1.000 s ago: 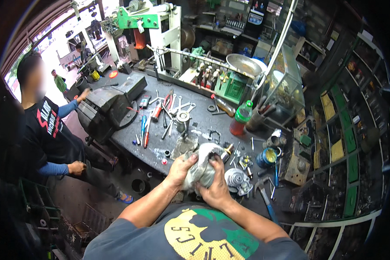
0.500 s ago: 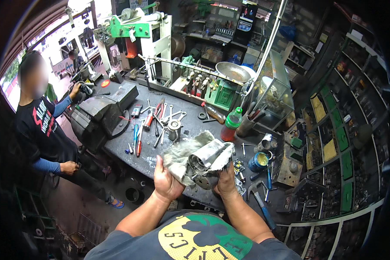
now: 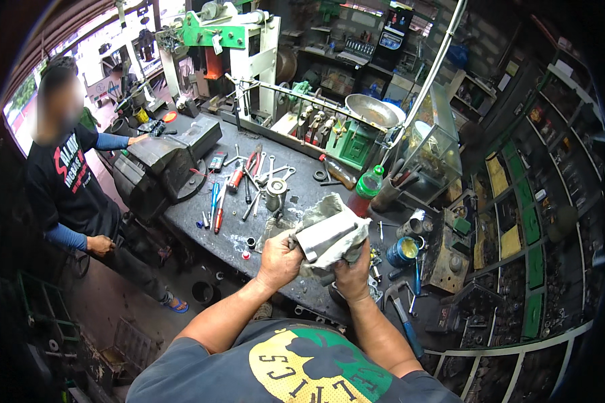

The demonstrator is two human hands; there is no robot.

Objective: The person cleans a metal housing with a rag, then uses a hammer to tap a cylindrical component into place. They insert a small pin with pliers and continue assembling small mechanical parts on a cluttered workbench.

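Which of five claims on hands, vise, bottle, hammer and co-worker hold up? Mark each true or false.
1. The left hand and right hand hold a grey metal part in a light cloth. True.
2. The vise stands to the person's right. False: the vise is to the left.
3. The bottle has a green cap. True.
4. The right hand holds the hammer. False: the hammer lies apart, to the right.
5. The co-worker wears blue sleeves. True.

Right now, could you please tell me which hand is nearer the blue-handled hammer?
Right: the right hand is just left of the hammer; the left hand is farther left.
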